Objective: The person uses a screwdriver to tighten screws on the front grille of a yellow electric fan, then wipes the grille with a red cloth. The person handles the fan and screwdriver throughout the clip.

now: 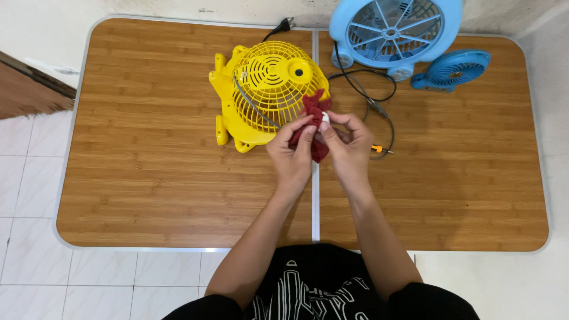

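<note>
Wooden folding table point(148, 178) on white tile floor point(29, 178); left hand point(290, 155), right hand point(349, 148) both clamped on red cloth point(316, 109).

Three fans on the table: one yellow fan point(267, 95) at upper centre, one large blue fan point(394, 32) at the top edge, one small blue fan point(453, 69) at upper right. One red cloth point(314, 121), one small white piece point(325, 119), one orange-handled screwdriver point(379, 149), one black plug point(283, 25). Two hands at centre: left hand point(290, 157), right hand point(349, 148).
</note>
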